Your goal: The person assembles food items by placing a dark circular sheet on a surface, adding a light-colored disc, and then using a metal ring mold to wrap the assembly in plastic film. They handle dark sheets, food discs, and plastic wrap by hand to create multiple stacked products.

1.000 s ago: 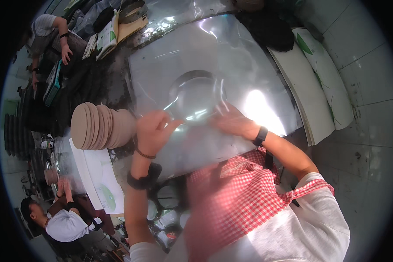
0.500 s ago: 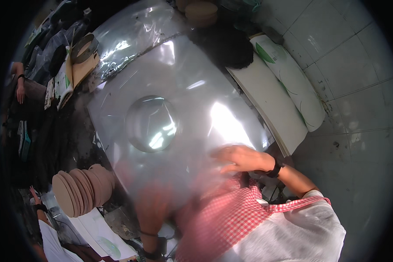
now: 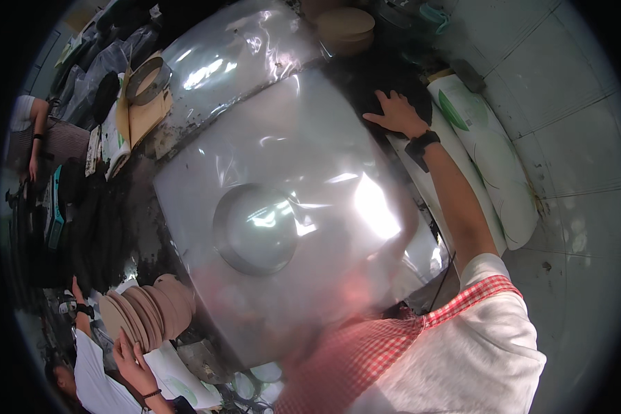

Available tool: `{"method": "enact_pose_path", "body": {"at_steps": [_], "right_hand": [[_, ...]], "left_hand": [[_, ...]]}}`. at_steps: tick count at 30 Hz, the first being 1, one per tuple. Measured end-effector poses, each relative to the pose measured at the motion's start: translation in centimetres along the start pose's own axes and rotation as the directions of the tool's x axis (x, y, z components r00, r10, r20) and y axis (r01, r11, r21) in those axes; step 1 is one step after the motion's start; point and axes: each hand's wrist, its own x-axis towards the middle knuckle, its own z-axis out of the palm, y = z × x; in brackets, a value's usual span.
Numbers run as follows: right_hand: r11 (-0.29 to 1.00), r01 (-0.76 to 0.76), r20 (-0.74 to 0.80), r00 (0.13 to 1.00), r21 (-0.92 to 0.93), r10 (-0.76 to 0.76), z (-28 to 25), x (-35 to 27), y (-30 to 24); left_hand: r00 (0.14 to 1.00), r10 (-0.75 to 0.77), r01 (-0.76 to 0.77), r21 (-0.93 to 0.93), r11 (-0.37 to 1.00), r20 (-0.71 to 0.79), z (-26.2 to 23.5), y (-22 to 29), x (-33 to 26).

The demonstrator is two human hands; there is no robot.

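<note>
A large clear plastic sheet [image 3: 221,159] lies over the work surface in front of me. A round ring [image 3: 224,252] shows at its middle; whether it lies under or on the plastic I cannot tell. At the lower left, a stack of brown discs [image 3: 141,314] leans over on its side. My left hand [image 3: 135,364] reaches its edge, fingers extended against the front discs. My right hand [image 3: 397,114] is stretched to the far right, fingers spread over a black pile of material [image 3: 359,86] beside the sheet.
White rolls or bags with green print [image 3: 486,138] lie along the right, by the tiled floor [image 3: 566,159]. Another ring [image 3: 148,79] rests on brown card at the far left. A brown round stack [image 3: 345,31] stands at the back. Co-workers' arms [image 3: 38,138] show at the left.
My right hand has moved from the sheet's near right side out to the black pile. My left hand has gone left to the discs. The view has shifted slightly.
</note>
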Motion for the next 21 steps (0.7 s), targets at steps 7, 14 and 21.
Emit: {"method": "enact_pose_path", "body": {"at_steps": [7, 14, 21], "right_hand": [[0.994, 0.064, -0.391, 0.916, -0.085, -0.092, -5.7, -4.4, -0.9], [0.881, 0.469, -0.639, 0.661, -0.058, -0.393, -8.5, -14.9, -10.7], [0.536, 0.844, -0.417, 0.498, 0.029, -0.760, -2.4, -23.7, -23.0]], "left_hand": [[0.935, 0.019, 0.071, 0.239, 0.969, -0.354, -5.7, -1.3, 0.1], [0.736, 0.286, -0.539, -0.276, 0.796, -0.613, 0.9, 21.9, 1.3], [0.895, 0.408, -0.437, -0.539, 0.720, -0.180, 11.3, 29.5, 0.3]]}}
